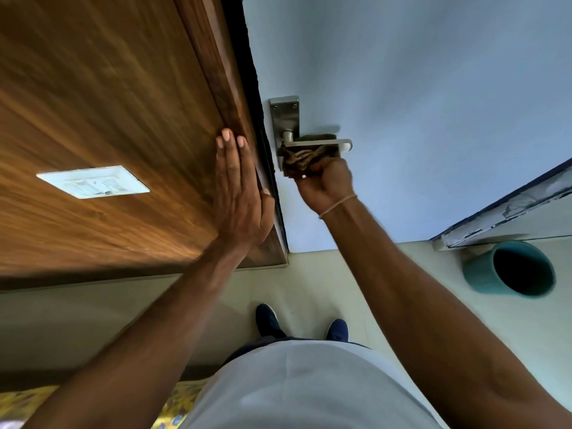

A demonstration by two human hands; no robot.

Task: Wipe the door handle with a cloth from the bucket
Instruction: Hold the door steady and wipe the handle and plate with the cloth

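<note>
nearest the camera, a pale grey shirt (309, 385) fills the bottom of the view, with two dark blue shoes (269, 320) on the smooth cream floor (309, 274) below it. a patch of yellow patterned fabric (173, 410) shows at the lower left edge. to the right on the floor sits a round teal bucket (483, 274), its dark inside facing the camera.

both bare forearms reach forward. the left hand (240, 193) lies flat against the glossy wood-grain panel (108, 103) beside the door's edge — fingers (229, 150) straight and held together, gripping nothing. a white rectangular switch plate (93, 182) is set in the same panel further left.

the right hand (325, 184), with a thin band at the wrist, is closed on a crumpled brown cloth (297, 157), pressing it up against the underside of the door handle (322, 144) — a flat brushed-metal lever on a tall rectangular backplate (284, 114) with screws at its top corners. the handle is mounted on the matte pale blue door (418, 103), near its left edge.
</note>
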